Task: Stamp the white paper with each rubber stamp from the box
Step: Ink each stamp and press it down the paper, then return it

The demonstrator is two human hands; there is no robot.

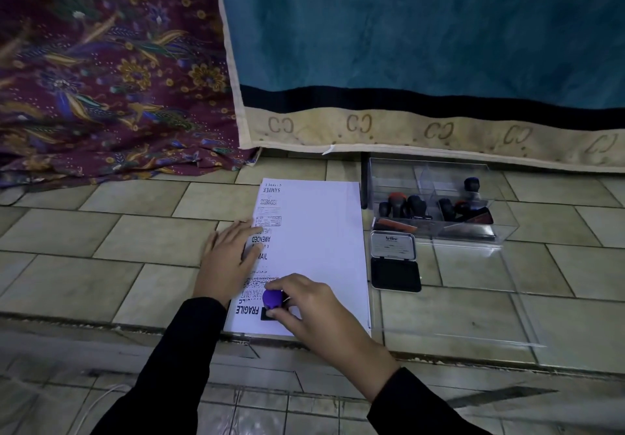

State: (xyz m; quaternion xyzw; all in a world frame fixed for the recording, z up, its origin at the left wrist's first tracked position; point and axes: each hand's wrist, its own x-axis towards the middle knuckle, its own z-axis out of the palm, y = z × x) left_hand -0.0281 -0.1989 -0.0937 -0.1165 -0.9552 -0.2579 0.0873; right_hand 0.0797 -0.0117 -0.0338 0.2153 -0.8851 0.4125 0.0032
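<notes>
Step in hand: I read this as the press itself. The rubber stamp with a round purple handle stands base-down on the white sheet of paper, close to its near left corner and just beside the printed word FRAGILE.
Right hand: my view shows the right hand coming in from the lower right in a black sleeve, its fingers and thumb curled round the purple handle from above.
Left hand: the left hand lies flat with fingers straight on the sheet's left edge, about midway along. It grips nothing and pins the paper down.
Paper: it lies lengthwise on the tiled floor, with a column of impressions down its left side from SAMPLE at the far end.
Box: the clear plastic box sits right of the paper's far end, with stamps with dark and red handles inside. An open black ink pad lies just on its near side.
Progress: the column has nearly reached the near edge; I cannot tell which boxed stamps are already used.
Next move: I would lift straight up to avoid a smear, then return the stamp to the box. The next impression probably needs a fresh column.
</notes>
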